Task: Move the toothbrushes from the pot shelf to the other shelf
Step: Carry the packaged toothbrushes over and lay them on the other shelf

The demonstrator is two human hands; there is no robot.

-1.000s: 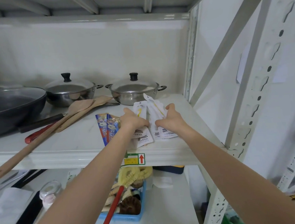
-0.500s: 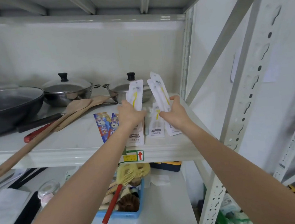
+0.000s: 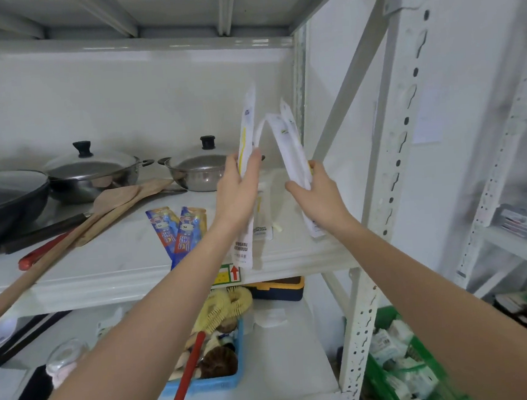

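Observation:
My left hand (image 3: 238,190) grips a white toothbrush packet (image 3: 244,128) with a yellow brush, held upright above the pot shelf (image 3: 110,268). My right hand (image 3: 320,197) grips two white toothbrush packets (image 3: 289,141), also lifted and leaning left. One more white packet (image 3: 263,222) lies flat on the shelf between my hands. Two blue and orange toothbrush packets (image 3: 178,231) lie on the shelf just left of my left wrist.
Two lidded steel pots (image 3: 96,175) (image 3: 200,170), a dark pan (image 3: 3,201), wooden spatulas (image 3: 105,209) and a red-handled tool (image 3: 39,253) fill the left of the shelf. Below is a blue tray of brushes (image 3: 212,361). A white upright (image 3: 389,171) stands to the right, with another rack (image 3: 516,217) beyond.
Both hands have risen from the shelf surface with the white packets, which now stand upright in the air. The view has shifted slightly right.

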